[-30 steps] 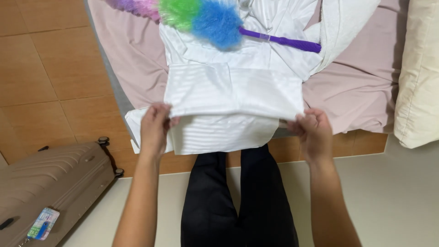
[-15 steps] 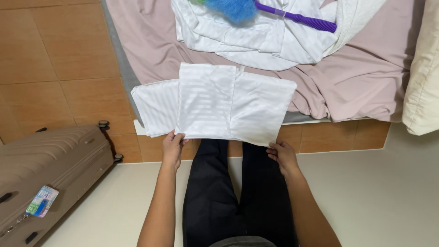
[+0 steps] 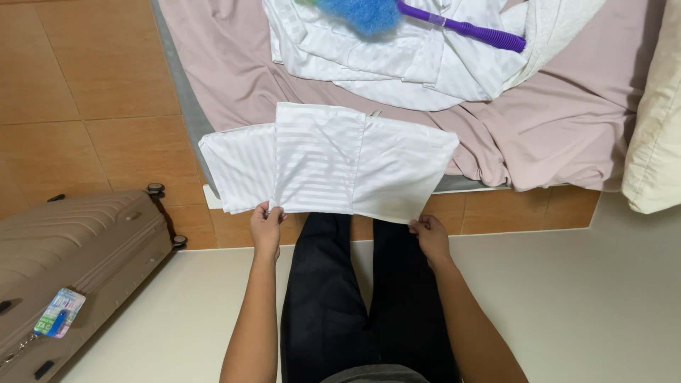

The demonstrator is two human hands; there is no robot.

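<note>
Orange-brown tiles cover the wall on the left side of the room and run on as a band below the bed's edge, while a pale, cream-coloured floor spreads out underneath. Against the tiles stands a bed with a grey mattress side and a dusty pink sheet, which lies wrinkled and hangs down a little at the near right. A folded white cloth with faint woven stripes lies over the near edge of the bed, its lower border hanging past the mattress. The left hand is closed on that lower border near the left, thumb on top, and the right hand pinches the lower right corner in the same way. Farther back on the sheet sits a rumpled heap of white bedding, and on it rests a duster with a fluffy blue head and a ridged purple handle. A cream pillow leans at the right edge. On the floor to the left lies a beige ribbed suitcase with small black wheels, close to the wall. Black trousers cover the person's legs between the two arms.
</note>
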